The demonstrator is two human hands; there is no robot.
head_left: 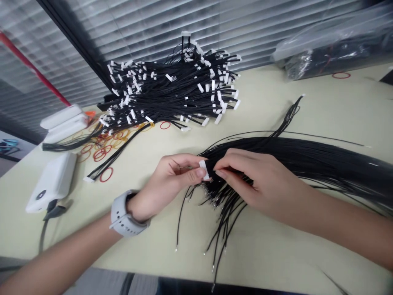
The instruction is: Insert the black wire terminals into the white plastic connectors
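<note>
- A white power bank is laid at the far left on a pale table, with a dark cable running from it.
- Two white boxes are placed beyond it, beside a scatter of rubber bands.
- A pile of black wires with white plugs is heaped at the back, near the window blinds.
- The left hand, with a grey watch strapped on its wrist, is nearly closed, and a white plug is pinched between thumb and forefinger.
- That plug is held just above the table, between the hands, at the edge of a bundle of loose black wires.
- The right hand is nearly closed too, with its fingertips pressed into the wires right beside the plug; how many are gripped cannot be told.
- A steady pinch is advisable, with the wires kept straight and untangled at the plug.
- A clear plastic bag is left at the far right.
</note>
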